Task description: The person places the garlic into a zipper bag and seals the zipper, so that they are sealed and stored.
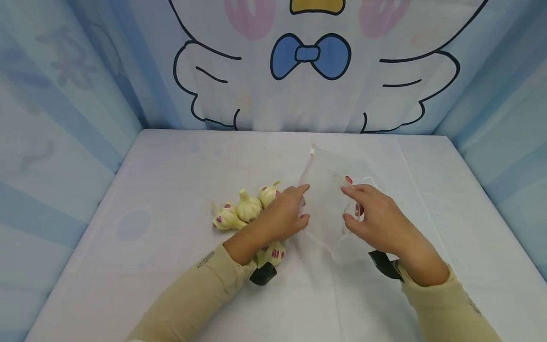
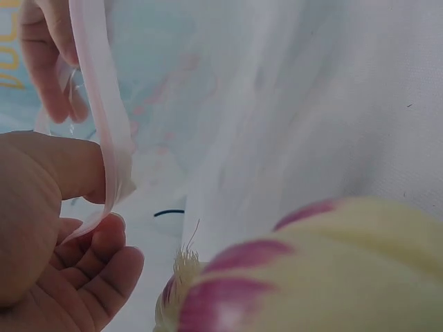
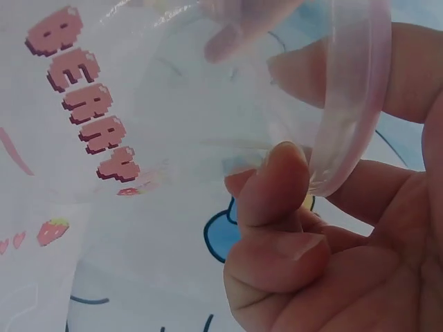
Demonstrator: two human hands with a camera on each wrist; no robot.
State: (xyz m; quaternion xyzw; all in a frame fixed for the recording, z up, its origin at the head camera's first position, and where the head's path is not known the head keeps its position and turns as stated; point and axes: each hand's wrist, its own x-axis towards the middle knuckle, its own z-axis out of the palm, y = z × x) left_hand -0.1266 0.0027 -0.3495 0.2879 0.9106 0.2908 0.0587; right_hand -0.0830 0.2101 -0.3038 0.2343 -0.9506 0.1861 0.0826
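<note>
A clear plastic zip bag (image 1: pixel 325 213) lies between both hands, with a pink-edged mouth (image 2: pixel 93 62) and pink "BERRY" lettering (image 3: pixel 83 97). My left hand (image 1: pixel 287 213) holds the left side of that mouth, one digit inside the edge and the other fingers curled outside. Opposite it, my right hand (image 1: pixel 380 221) grips the right side the same way, and the mouth is spread between them. Several garlic bulbs (image 1: pixel 249 207) sit to the left, partly hidden by the left forearm. Another garlic bulb (image 1: pixel 273 254) is close beside the left wrist.
The white tabletop (image 1: pixel 162 285) carries everything. Blue patterned curtains (image 1: pixel 64 95) border it at the sides, and a cartoon-printed cloth (image 1: pixel 256 95) hangs behind. Dark pieces (image 1: pixel 263 274) stick out at both wrists.
</note>
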